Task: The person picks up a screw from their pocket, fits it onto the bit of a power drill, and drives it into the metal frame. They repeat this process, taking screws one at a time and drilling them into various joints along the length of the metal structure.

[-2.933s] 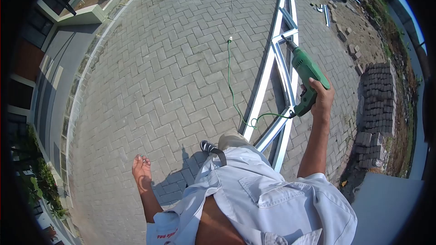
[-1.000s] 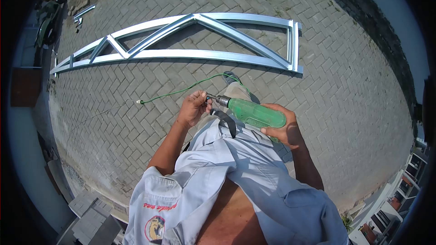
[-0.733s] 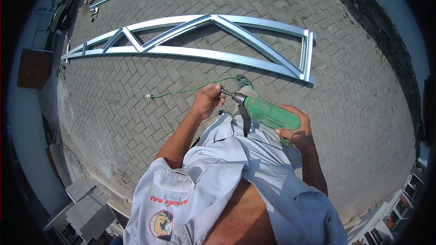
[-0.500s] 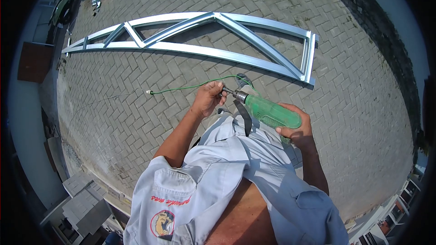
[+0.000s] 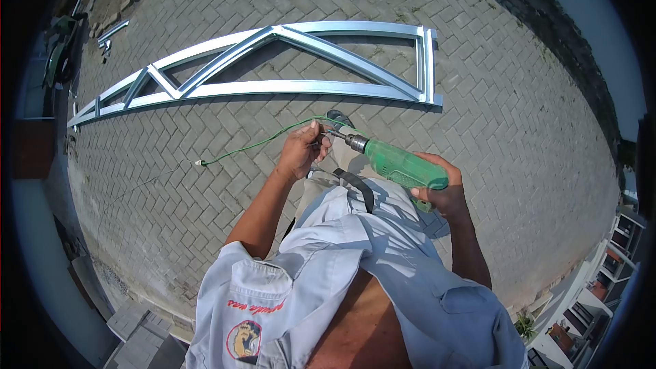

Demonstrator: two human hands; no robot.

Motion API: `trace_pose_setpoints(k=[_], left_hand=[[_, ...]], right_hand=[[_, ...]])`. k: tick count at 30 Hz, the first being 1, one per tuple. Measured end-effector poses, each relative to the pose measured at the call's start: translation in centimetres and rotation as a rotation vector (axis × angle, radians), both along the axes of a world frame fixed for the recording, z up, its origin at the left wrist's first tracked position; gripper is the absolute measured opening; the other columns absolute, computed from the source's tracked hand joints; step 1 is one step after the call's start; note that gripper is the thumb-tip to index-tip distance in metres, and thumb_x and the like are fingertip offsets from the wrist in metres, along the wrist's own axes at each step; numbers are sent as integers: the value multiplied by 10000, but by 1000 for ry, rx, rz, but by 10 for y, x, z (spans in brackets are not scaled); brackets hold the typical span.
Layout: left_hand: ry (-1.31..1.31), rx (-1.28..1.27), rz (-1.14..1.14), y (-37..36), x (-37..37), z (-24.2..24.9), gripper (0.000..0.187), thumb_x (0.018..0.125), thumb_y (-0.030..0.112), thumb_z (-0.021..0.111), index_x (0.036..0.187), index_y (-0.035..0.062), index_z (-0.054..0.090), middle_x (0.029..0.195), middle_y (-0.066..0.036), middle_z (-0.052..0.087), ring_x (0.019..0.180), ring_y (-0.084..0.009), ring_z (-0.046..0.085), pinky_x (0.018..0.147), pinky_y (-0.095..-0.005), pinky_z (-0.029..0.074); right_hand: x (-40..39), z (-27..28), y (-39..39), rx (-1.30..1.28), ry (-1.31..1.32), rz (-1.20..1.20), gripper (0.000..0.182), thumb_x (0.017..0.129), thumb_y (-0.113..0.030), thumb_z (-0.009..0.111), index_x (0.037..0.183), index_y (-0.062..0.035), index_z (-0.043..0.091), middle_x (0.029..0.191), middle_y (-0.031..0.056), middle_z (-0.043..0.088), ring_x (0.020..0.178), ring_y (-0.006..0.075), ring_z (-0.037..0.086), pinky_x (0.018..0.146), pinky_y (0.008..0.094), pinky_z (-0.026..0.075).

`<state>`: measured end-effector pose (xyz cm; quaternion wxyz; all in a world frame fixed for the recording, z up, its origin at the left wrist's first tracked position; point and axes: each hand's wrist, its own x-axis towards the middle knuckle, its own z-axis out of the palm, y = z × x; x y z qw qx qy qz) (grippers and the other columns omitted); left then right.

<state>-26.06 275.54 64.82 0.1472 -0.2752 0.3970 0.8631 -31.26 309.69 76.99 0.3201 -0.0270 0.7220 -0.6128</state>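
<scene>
My right hand (image 5: pixel 445 191) grips the green electric drill (image 5: pixel 403 164) by its rear handle, and the drill points left across my front. A metal chuck (image 5: pixel 356 142) with a thin bit sticks out of its front end. At the bit's tip is my left hand (image 5: pixel 298 152), with thumb and fingers pinched together. Something small may be between those fingers, but I cannot make it out. Beyond both hands, a shiny metal roof truss (image 5: pixel 273 87) lies flat on the paving. A green cord (image 5: pixel 260 142) runs behind the drill tip to a pale plug (image 5: pixel 199 162).
Grey herringbone paving (image 5: pixel 519 164) stretches all round. One dark shoe (image 5: pixel 339 119) shows between me and the truss. Short metal offcuts (image 5: pixel 113 33) lie at the far left near loose stones. Shelving with various items (image 5: pixel 581 314) stands at the lower right.
My view has turned, so the truss and plug now sit further left. The left hand still pinches by the bit's tip, and the right keeps its grip on the drill.
</scene>
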Motion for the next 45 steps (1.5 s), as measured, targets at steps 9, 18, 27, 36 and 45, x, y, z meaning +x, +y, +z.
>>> trace_pose_setpoints(k=[9, 18, 27, 36, 45], left_hand=[[-207, -230, 44, 40, -10, -46, 234, 1035, 225, 647, 1125, 10, 659, 811, -31, 669, 644, -119, 600, 572, -261, 449], [-459, -245, 139, 111, -84, -60, 171, 1061, 216, 610, 1051, 46, 613, 855, -93, 714, 656, -152, 659, 573, -276, 507], [-673, -151, 124, 171, -110, -99, 116, 1025, 156, 651, 965, 73, 600, 799, -73, 653, 624, -164, 634, 544, -281, 490], [-750, -263, 63, 181, -123, -129, 164, 999, 193, 707, 980, 54, 622, 774, -65, 647, 626, -155, 618, 562, -282, 492], [-784, -274, 25, 186, -130, -132, 158, 999, 180, 704, 967, 47, 625, 763, -71, 652, 631, -153, 624, 583, -283, 504]], right_hand=[[-101, -99, 84, 191, 1, -372, 646, 735, -66, 842, 1335, 31, 622, 1163, 112, 723, 1051, 193, 688, 926, 326, 545], [-281, -392, 173, 569, -56, -609, 545, 729, -169, 851, 1243, -82, 691, 1095, 116, 760, 1019, 243, 724, 914, 357, 553], [-334, -581, 213, 669, -99, -494, 581, 728, -177, 862, 1269, -49, 693, 1174, 123, 742, 1059, 241, 707, 940, 354, 537], [-344, -622, 220, 697, -87, -471, 588, 701, -257, 883, 1242, -116, 702, 1140, 129, 760, 1068, 304, 724, 959, 401, 551], [-347, -640, 234, 763, -88, -473, 592, 701, -271, 889, 1248, -138, 707, 1158, 129, 758, 1081, 324, 719, 969, 417, 550]])
